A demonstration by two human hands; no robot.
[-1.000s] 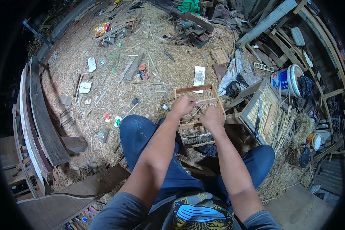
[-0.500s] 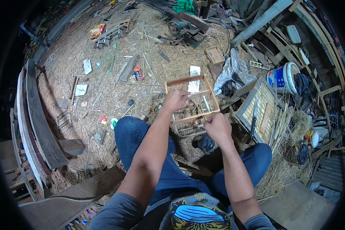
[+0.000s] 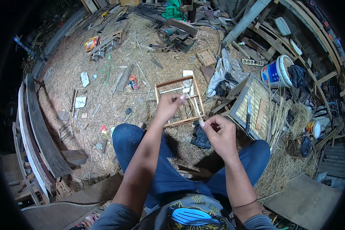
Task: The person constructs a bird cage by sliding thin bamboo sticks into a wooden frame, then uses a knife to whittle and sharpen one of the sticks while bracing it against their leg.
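My left hand [image 3: 168, 107] pinches one end of a thin pale wooden strip [image 3: 193, 106] near its fingertips. My right hand [image 3: 220, 138], lower and farther right, has thumb and bent fingers closed on the strip's other end, which runs diagonally between the two hands. A square reddish wooden frame [image 3: 173, 80] with thin inner slats lies just beyond both hands, in front of my knees, partly hidden behind the left one. A dark crumpled plastic bag [image 3: 200, 138] lies on the ground under the frame's near right corner.
A wooden-framed panel [image 3: 257, 96] with a long knife [image 3: 249, 115] and loose slat stands right. Beyond are a paint bucket [image 3: 272, 76], a small crate [image 3: 206, 57] and an iron tool [image 3: 172, 36]. Long planks [image 3: 42, 130] curve along the left. Straw and scraps [image 3: 111, 96] cover the ground.
The wooden frame has shifted left. My left hand has moved left; my right hand has drawn down toward me, and the strip between them now slants down to the right.
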